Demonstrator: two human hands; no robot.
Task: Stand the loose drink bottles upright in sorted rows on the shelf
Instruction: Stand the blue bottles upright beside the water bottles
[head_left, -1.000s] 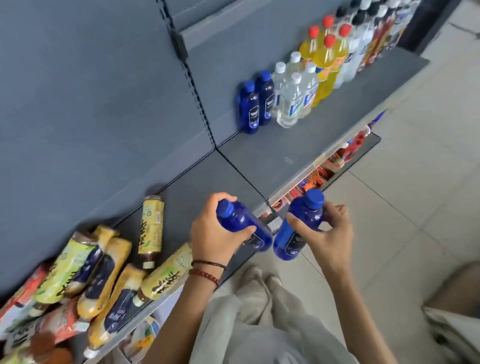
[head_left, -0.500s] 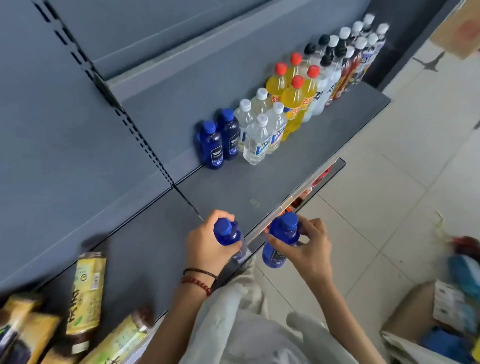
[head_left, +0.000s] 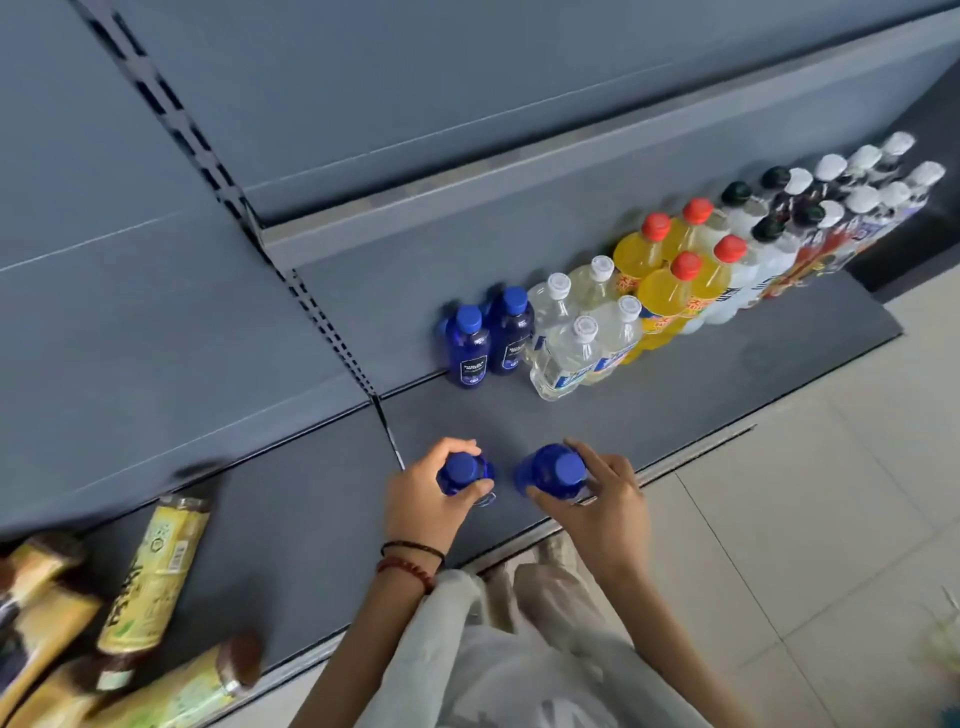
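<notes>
My left hand grips a small blue bottle by its neck, upright over the front of the grey shelf. Beside it, my right hand holds a second blue bottle the same way. Farther back, two matching blue bottles stand against the shelf's back wall. To their right stand rows of clear bottles, yellow bottles with red caps, and black- and white-capped bottles.
Loose yellow-labelled tea bottles lie on their sides on the shelf section at lower left. A slotted upright divides the two shelf sections. Tiled floor runs along the right. Bare shelf surface lies between my hands and the standing blue bottles.
Both hands have carried their blue bottles from off the shelf's front edge to above the shelf, turning them upright. My view has swung right, so the lying bottles slid toward the left corner.
</notes>
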